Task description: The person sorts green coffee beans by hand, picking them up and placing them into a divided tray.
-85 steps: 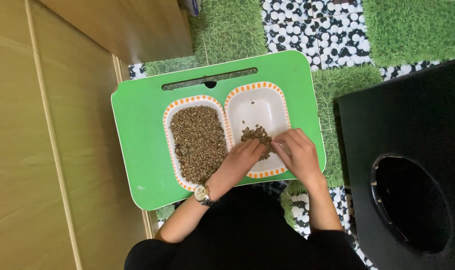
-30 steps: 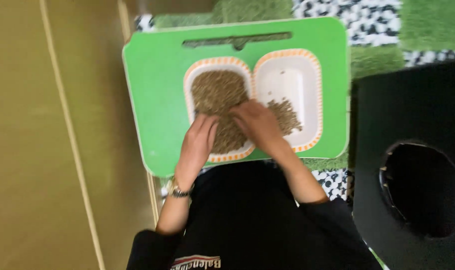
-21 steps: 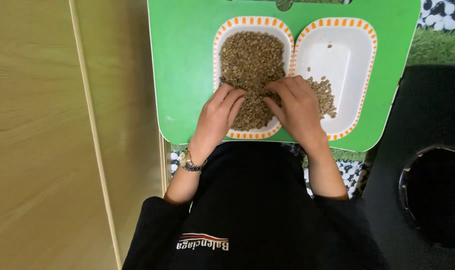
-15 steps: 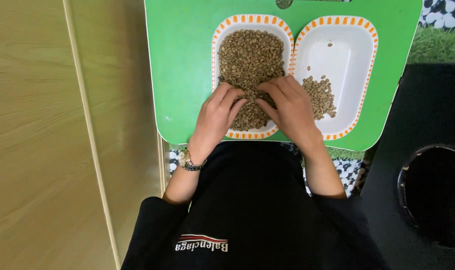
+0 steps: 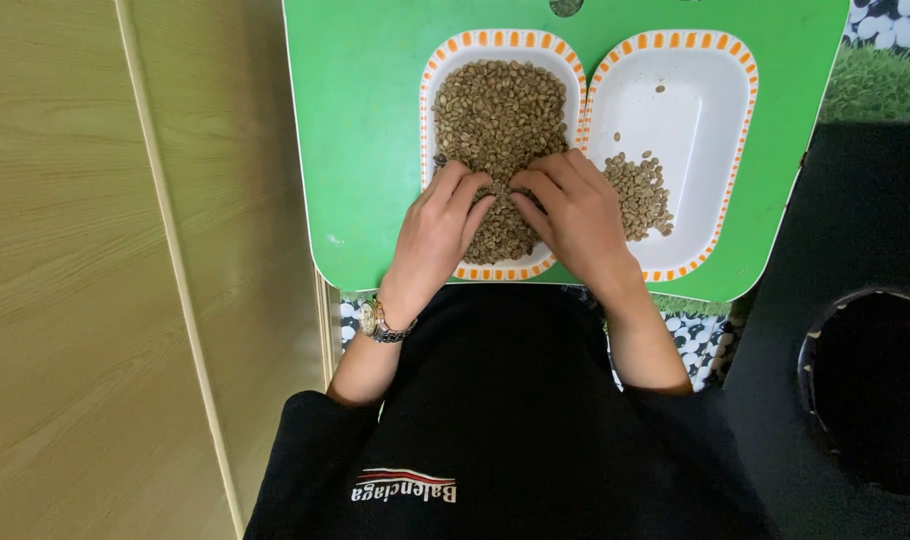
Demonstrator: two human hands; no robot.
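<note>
Two white oblong dishes with orange-dashed rims sit side by side on a green tray table (image 5: 360, 130). The left dish (image 5: 427, 90) is full of greenish-brown beans (image 5: 500, 105). The right dish (image 5: 700, 110) holds a small pile of beans (image 5: 643, 190) and a few loose ones. My left hand (image 5: 437, 232), a watch on its wrist, rests on the near end of the full dish with fingertips in the beans. My right hand (image 5: 573, 215) lies beside it, fingers spread into the same beans, fingertips almost meeting the left's.
A tan wooden panel (image 5: 95, 270) fills the left side. A black box with a round hole (image 5: 865, 390) stands at the right. Green turf and black-and-white pebble mats (image 5: 875, 70) show beyond the tray. My black top fills the bottom.
Both hands moved from the small pile in the right dish to the full left dish. In the last half second the fingertips crept slightly closer together in the beans.
</note>
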